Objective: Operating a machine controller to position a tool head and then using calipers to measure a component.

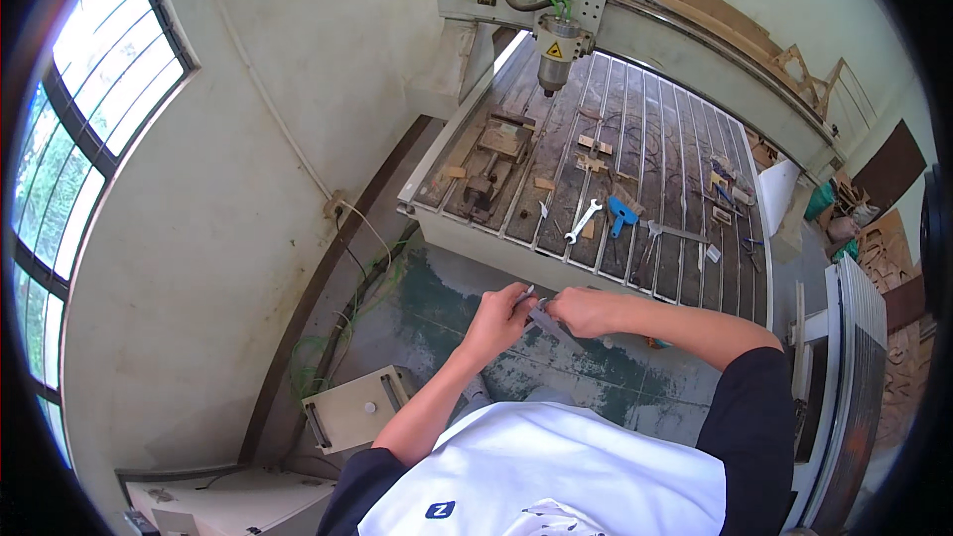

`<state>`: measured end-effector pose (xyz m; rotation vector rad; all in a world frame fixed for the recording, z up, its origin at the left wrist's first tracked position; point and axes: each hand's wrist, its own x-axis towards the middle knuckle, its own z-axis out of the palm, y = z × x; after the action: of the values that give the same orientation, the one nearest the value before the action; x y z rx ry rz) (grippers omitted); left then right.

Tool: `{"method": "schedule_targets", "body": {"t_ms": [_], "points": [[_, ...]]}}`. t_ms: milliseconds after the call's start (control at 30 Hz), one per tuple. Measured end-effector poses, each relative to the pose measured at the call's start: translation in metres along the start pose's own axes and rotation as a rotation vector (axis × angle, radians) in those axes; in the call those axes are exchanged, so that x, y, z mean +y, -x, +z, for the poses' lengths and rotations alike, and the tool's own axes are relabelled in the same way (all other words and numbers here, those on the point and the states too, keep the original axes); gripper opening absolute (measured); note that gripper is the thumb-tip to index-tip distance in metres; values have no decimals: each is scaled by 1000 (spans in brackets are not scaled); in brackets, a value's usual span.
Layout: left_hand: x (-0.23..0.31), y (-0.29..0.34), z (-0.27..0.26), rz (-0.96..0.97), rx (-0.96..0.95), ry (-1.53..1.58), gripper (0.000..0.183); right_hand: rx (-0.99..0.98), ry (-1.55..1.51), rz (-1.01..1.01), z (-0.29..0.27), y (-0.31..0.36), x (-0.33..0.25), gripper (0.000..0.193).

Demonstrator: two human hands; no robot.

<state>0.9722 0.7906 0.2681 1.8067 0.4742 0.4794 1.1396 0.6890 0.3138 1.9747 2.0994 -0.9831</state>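
Note:
My left hand (493, 326) is closed, with a small shiny metal piece (527, 292) pinched at its fingertips. Close beside it, my right hand (584, 312) is closed around a flat grey metal tool (558, 329) that looks like a caliper. Its long bar slants down to the right below the hands, and its upper end almost meets my left fingers. What exactly the small piece is, I cannot make out. Both hands are in front of my chest, just short of the near edge of the slatted machine bed (516, 248).
Above the bed hangs a spindle (557, 52) on a gantry (715, 52). On the bed lie a vise (504, 139), a wrench (584, 221), a blue-handled brush (622, 213) and wood scraps. A beige box (357, 407) stands on the floor at left, near cables (342, 323).

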Motion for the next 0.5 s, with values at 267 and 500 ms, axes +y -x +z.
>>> {"method": "schedule_targets", "body": {"t_ms": [267,500], "points": [[-3,-5,13,29,67,5,15,-58,219,-8,-15,2,5,17],[0,-18,25,-122,100,215,13,260,521,-321,-11,18,35,13]]}}
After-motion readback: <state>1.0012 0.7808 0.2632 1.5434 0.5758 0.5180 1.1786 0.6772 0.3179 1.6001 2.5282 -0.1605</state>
